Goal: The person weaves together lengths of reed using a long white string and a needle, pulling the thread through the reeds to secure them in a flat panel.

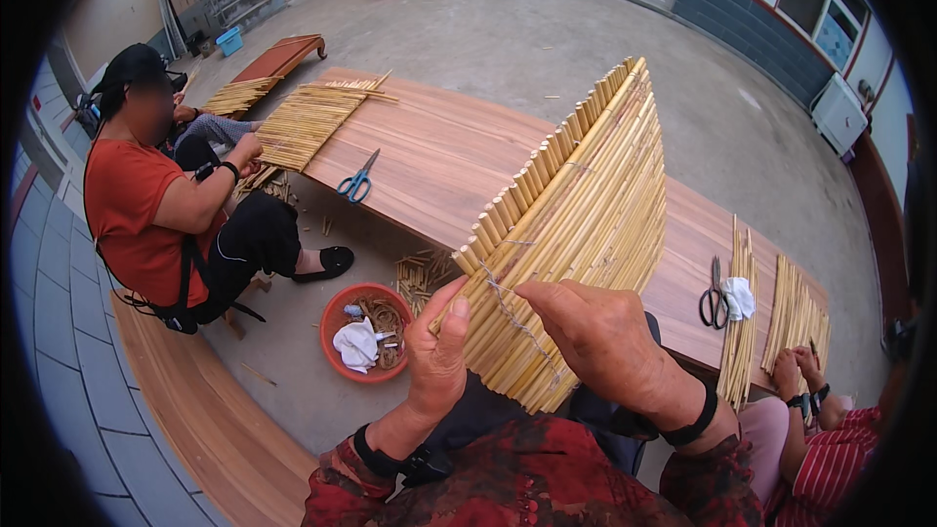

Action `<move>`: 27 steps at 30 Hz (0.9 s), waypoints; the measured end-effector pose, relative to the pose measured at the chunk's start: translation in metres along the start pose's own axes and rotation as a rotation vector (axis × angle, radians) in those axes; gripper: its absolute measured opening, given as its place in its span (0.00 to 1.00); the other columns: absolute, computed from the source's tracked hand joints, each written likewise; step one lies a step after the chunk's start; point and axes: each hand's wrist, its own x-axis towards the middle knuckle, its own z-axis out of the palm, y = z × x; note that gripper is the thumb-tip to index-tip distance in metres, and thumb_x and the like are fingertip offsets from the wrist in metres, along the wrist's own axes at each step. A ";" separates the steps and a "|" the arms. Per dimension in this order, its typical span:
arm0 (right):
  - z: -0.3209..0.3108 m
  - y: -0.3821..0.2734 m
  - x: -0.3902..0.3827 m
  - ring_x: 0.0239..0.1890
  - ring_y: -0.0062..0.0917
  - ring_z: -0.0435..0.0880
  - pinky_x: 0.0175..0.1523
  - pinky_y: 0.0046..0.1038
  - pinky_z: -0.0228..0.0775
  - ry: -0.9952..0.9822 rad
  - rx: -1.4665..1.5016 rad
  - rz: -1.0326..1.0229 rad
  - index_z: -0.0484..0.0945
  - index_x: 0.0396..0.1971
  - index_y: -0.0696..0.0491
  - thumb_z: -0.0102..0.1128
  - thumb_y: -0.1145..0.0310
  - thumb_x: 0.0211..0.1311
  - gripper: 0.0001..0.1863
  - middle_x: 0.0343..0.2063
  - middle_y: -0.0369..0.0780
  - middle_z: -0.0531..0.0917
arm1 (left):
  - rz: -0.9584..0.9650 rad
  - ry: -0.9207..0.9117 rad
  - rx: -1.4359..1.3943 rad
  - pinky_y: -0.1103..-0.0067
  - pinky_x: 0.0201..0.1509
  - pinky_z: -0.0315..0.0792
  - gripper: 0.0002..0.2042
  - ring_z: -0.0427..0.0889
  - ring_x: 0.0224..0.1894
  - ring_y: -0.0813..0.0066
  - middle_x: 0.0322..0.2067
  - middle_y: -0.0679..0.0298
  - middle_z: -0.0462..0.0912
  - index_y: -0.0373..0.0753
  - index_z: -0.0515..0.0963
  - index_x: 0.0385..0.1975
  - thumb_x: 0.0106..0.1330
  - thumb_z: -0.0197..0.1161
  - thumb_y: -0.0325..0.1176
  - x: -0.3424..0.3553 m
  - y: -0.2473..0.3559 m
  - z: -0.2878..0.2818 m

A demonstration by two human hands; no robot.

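A mat of yellow reed sticks (576, 224), bound by rows of twine, stands tilted up before me, its lower end near my lap. At its near left corner my left hand (439, 361) grips the edge, thumb in front and fingers mostly behind the reeds. My right hand (610, 342) rests against the mat's face, fingers pressed together and tips beside the twine row (508, 303). Whatever those fingertips pinch, if anything, is hidden. Cut stick ends line the mat's upper left edge.
Behind the mat runs a long wooden table (439, 146) with blue-handled scissors (358, 179) and black-handled scissors (714, 298). A red basket (363, 371) holds twine and a white cloth. Co-workers sit left, in an orange shirt (137, 195), and right, beside more reeds (795, 312).
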 end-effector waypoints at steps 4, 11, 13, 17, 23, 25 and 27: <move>-0.001 -0.001 0.001 0.21 0.32 0.79 0.24 0.31 0.70 0.007 -0.039 -0.005 0.75 0.38 0.53 0.57 0.78 0.50 0.13 0.18 0.39 0.76 | -0.003 0.006 0.002 0.82 0.51 0.67 0.20 0.74 0.44 0.80 0.43 0.60 0.78 0.25 0.69 0.51 0.68 0.51 0.37 0.000 0.001 0.001; 0.000 -0.005 -0.003 0.20 0.31 0.79 0.22 0.30 0.69 0.013 -0.115 -0.031 0.75 0.37 0.53 0.55 0.78 0.48 0.13 0.17 0.38 0.75 | 0.059 0.013 0.239 0.82 0.48 0.69 0.19 0.75 0.42 0.80 0.41 0.60 0.79 0.26 0.70 0.50 0.69 0.49 0.36 -0.006 0.004 0.000; -0.004 -0.007 -0.001 0.20 0.31 0.78 0.22 0.30 0.69 -0.015 -0.121 -0.036 0.75 0.37 0.53 0.55 0.78 0.47 0.13 0.17 0.38 0.75 | 0.087 0.002 0.248 0.82 0.47 0.69 0.18 0.75 0.42 0.79 0.41 0.59 0.79 0.26 0.70 0.49 0.68 0.50 0.35 -0.008 0.004 0.000; -0.023 -0.019 0.004 0.20 0.32 0.78 0.22 0.30 0.69 -0.142 -0.183 -0.028 0.75 0.37 0.54 0.55 0.78 0.47 0.13 0.17 0.38 0.75 | 0.108 -0.011 0.330 0.80 0.47 0.69 0.16 0.76 0.42 0.76 0.41 0.56 0.79 0.25 0.70 0.48 0.67 0.50 0.32 -0.013 0.013 0.003; -0.036 -0.023 -0.012 0.19 0.28 0.77 0.21 0.29 0.67 -0.131 -0.235 -0.042 0.73 0.38 0.54 0.55 0.76 0.41 0.18 0.17 0.37 0.73 | 0.227 -0.112 0.368 0.77 0.50 0.69 0.16 0.77 0.44 0.66 0.43 0.50 0.77 0.25 0.70 0.48 0.65 0.50 0.29 -0.018 0.018 0.015; -0.039 -0.023 -0.021 0.19 0.28 0.77 0.21 0.28 0.66 -0.130 -0.260 -0.031 0.73 0.38 0.54 0.55 0.76 0.41 0.18 0.17 0.36 0.73 | 0.327 -0.164 0.396 0.76 0.50 0.69 0.16 0.78 0.45 0.63 0.44 0.49 0.77 0.25 0.70 0.48 0.65 0.51 0.28 -0.022 0.017 0.021; -0.043 -0.026 -0.027 0.19 0.28 0.77 0.21 0.28 0.66 -0.127 -0.284 -0.020 0.73 0.38 0.54 0.55 0.76 0.41 0.18 0.17 0.36 0.73 | 0.348 -0.182 0.392 0.76 0.49 0.70 0.16 0.78 0.45 0.62 0.44 0.48 0.77 0.25 0.70 0.48 0.64 0.51 0.28 -0.026 0.018 0.024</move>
